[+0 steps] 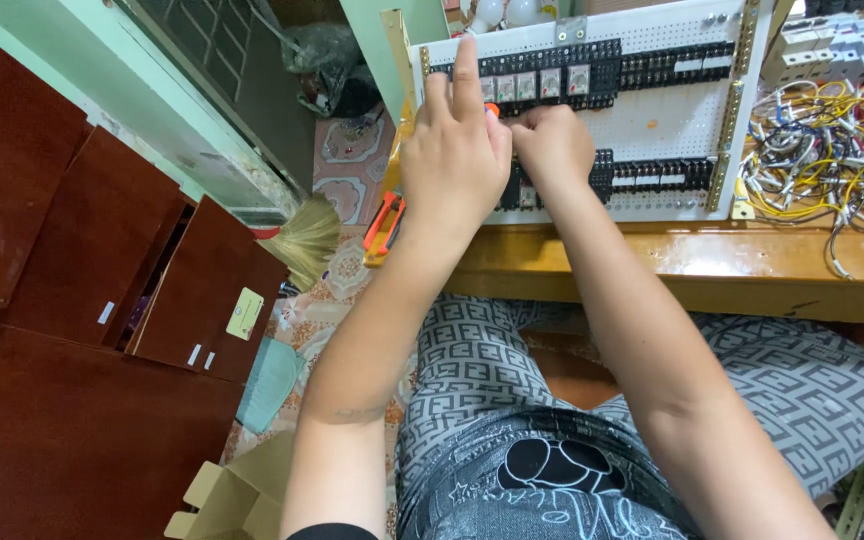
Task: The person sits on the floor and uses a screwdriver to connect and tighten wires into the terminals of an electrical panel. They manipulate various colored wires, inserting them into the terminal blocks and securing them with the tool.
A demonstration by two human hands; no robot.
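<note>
A white perforated panel with rows of black relay sockets and terminal blocks stands on a wooden bench. My left hand rests against the panel's left part, index finger stretched up, fingers closed around a small orange-tipped tool that is mostly hidden. My right hand is bunched just right of it, fingertips pinched at the sockets; what they hold is hidden.
A tangle of yellow, white and red wires lies right of the panel. An orange-handled tool sits at the bench's left end. Brown wooden cabinets, a broom and a cardboard box are at left.
</note>
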